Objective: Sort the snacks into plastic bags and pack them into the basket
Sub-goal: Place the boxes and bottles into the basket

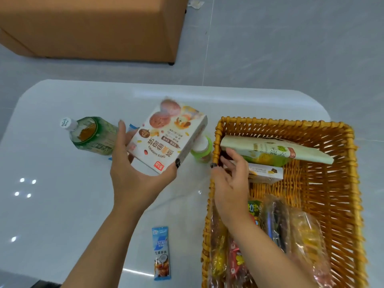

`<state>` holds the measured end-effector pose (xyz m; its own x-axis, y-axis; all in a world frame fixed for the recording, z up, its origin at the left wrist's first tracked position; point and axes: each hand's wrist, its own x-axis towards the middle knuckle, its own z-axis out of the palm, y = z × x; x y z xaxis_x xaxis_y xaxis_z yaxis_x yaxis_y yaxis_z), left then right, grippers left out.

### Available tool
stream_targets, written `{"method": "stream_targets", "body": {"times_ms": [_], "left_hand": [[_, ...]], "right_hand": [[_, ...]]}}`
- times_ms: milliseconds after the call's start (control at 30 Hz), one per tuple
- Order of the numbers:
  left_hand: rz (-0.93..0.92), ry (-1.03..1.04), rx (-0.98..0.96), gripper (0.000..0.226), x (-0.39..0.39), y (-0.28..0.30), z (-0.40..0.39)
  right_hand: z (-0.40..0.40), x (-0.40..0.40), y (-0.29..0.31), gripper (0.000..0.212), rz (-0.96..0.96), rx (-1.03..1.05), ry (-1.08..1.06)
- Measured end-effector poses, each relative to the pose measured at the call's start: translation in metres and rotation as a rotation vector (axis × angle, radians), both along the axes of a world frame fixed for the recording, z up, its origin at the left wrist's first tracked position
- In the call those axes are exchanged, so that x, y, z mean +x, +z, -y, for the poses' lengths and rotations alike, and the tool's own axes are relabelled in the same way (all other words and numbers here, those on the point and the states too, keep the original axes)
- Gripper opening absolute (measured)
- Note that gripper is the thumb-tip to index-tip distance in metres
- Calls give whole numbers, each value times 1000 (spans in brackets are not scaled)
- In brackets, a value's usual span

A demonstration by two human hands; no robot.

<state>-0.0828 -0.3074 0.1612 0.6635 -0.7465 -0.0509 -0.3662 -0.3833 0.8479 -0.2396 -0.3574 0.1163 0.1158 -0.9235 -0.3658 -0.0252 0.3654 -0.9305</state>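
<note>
My left hand (133, 173) grips the cookie box (166, 136) above the surface; my right hand (228, 179), fingers loose and holding nothing, hovers in the basket (342, 183). Packing step: next, lower the box in.

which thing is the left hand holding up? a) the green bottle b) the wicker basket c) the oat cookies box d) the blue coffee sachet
c: the left hand grips the oat cookies box above the table, while the green bottle and the blue coffee sachet lie on the table untouched.
</note>
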Motion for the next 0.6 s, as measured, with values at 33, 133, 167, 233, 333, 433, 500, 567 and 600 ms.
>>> {"method": "stream_targets", "body": {"times_ms": [33,133,167,233,333,433,500,567,600], "left_hand": [[55,-67,-43,121,-1,8,5],[266,-301,-111,121,-1,30,18],[314,-381,-130,120,0,36,21],[365,-517,-144,117,-1,45,27],[317,-702,-67,114,-9,48,31],[255,-787,-5,108,-19,40,35],[175,-752,-2,104,-27,36,38],[27,-639,19,101,-38,33,43],[-82,-558,48,98,-45,32,44]], "right_hand": [[5,-7,7,37,65,58,-10],[25,-29,23,27,202,197,-30],[31,-36,28,34,226,213,-40],[45,-47,36,52,345,267,-72],[61,-61,45,59,521,390,-82],[67,-74,44,44,450,429,-45],[65,-85,38,35,431,443,-57],[60,-97,33,34,522,463,-91],[57,-103,30,37,565,468,-96]]}}
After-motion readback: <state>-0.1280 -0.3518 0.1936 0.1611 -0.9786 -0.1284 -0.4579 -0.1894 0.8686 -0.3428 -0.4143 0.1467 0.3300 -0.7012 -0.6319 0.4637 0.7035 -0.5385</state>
